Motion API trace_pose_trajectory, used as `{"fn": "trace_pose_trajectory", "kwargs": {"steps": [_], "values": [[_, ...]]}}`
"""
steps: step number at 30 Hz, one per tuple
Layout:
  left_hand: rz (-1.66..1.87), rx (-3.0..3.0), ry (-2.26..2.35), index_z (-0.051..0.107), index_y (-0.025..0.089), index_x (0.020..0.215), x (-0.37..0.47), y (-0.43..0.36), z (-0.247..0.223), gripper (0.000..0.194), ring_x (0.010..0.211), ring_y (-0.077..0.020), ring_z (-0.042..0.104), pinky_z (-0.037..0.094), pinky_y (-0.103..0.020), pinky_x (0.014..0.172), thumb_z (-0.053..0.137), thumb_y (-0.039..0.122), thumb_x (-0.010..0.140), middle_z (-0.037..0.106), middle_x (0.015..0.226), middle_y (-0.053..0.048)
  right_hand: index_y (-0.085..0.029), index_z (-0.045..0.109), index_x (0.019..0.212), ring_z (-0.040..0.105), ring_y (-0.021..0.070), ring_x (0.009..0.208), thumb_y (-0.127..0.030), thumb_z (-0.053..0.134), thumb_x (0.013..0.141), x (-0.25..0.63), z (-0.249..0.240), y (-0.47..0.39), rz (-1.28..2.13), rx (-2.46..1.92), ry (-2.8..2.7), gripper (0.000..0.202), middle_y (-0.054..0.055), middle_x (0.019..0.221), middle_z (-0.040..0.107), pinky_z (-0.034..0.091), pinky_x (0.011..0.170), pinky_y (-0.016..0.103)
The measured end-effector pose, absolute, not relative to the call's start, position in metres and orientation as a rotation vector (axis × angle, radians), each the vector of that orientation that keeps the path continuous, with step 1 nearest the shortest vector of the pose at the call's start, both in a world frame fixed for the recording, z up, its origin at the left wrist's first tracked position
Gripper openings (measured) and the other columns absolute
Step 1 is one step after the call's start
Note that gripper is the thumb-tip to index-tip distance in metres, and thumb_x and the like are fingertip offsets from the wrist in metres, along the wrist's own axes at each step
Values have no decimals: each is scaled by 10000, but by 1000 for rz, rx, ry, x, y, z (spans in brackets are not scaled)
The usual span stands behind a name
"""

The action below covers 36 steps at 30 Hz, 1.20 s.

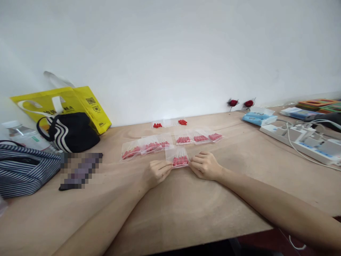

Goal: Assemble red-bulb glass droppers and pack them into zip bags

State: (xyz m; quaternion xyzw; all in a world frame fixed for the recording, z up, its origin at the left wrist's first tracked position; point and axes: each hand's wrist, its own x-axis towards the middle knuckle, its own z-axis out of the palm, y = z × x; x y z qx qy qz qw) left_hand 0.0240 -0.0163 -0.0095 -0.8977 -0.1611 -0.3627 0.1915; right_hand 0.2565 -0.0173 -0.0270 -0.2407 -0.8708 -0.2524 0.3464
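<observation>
Between my hands lies a small clear plastic bag [177, 156] holding several thin sticks with red ends in a row. My left hand [160, 171] pinches its near left corner. The near right corner is between the closed fingers of my right hand [204, 165]. Just beyond, to the left, several similar filled bags [146, 146] overlap one another. More filled bags [197, 136] lie beyond to the right. Near the wall are two small heaps of red-ended pieces, a left heap [157, 125] and a right heap [182, 122], on or in clear plastic.
A yellow bag [92, 106], a black pouch [77, 131], a striped bag [26, 170] and a blurred-out flat object [81, 170] occupy the left. On the right are a tissue pack [258, 118] and a power strip [301, 140] with trailing cables. Two dark red roses [249, 104] lean by the wall.
</observation>
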Motion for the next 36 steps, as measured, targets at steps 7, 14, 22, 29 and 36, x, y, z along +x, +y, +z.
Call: {"fn": "trace_pose_trajectory", "kwargs": {"steps": [7, 14, 22, 29, 36], "values": [[-1032, -2535, -479, 622, 165, 772, 26, -16, -11, 140, 665, -114, 660, 511, -197, 573, 494, 141, 823, 702, 768, -18, -185, 612, 746, 459, 112, 631, -222, 479, 826, 234, -25, -20, -671, -619, -2199, 159, 4, 639, 594, 239, 527, 264], [-1035, -2520, -464, 618, 152, 772, 25, -14, -14, 133, 668, -134, 661, 514, -213, 554, 495, 140, 821, 699, 771, -33, -173, 593, 715, 438, 107, 603, -184, 456, 837, 218, -26, -17, -720, -554, -2211, 184, 2, 610, 571, 237, 511, 267], [-988, -2521, -457, 615, 149, 816, 28, -16, -12, 153, 703, -139, 656, 527, -229, 590, 466, 118, 836, 694, 806, -41, -155, 544, 611, 418, 107, 576, -165, 435, 827, 214, -24, -15, -729, -505, -2236, 242, -1, 578, 532, 234, 514, 271], [-1012, -2564, -503, 614, 150, 839, 26, -16, -11, 153, 755, -147, 652, 535, -249, 650, 466, 110, 834, 691, 817, -48, -155, 592, 729, 449, 110, 627, -159, 422, 849, 219, -24, -16, -703, -523, -2214, 208, 18, 662, 584, 258, 546, 264], [-1091, -2539, -520, 610, 156, 913, 25, -15, -12, 143, 762, -138, 645, 527, -244, 664, 527, 117, 803, 688, 849, -47, -172, 606, 742, 440, 120, 621, -169, 445, 834, 231, -26, -17, -674, -633, -2206, 185, 18, 644, 581, 259, 545, 271]]}}
